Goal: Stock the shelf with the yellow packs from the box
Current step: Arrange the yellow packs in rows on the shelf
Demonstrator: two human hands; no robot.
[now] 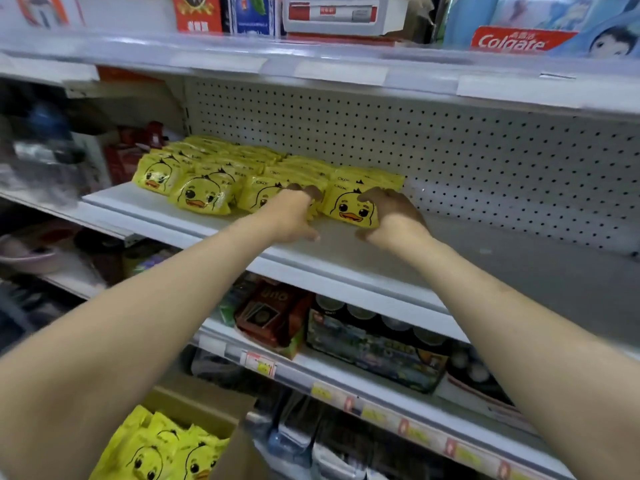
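Head view: my right hand (pixel 391 216) pinches a yellow pack (pixel 349 211) at the row's end on the shelf (pixel 207 226), thumb under, fingers over; my left hand (pixel 294 214) hooks curled fingers over its left corner; both forearms reach out straight; I judge it light, soft, slippery film, best held by the edges.

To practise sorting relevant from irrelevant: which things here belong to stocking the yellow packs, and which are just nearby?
Job in hand: yellow packs, cardboard box, shelf, left hand, right hand.

Just nearby: Colgate carton, Uno cards, price tags.
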